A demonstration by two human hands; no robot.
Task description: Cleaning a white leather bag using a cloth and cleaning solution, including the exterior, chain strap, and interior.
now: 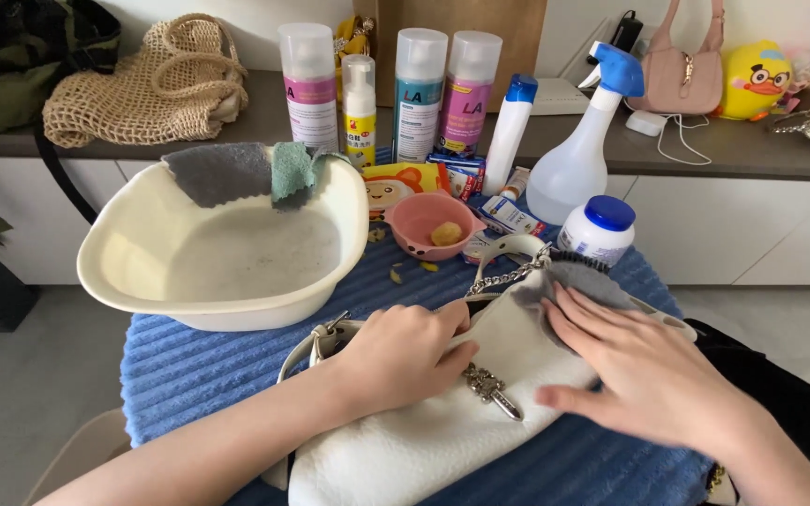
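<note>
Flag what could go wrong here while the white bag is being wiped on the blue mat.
The left hand presses the white bag beside its metal clasp; the grey cloth under the right hand might snag on it or the chain. The basin overhangs the table's left edge, so a nudge could tip it. The white jar and spray bottle stand close behind the cloth; a wide stroke may knock them.

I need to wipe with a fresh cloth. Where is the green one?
The green cloth hangs over the far rim of the cream basin, beside a grey cloth, left of centre in the head view, just before the spray bottles.
</note>
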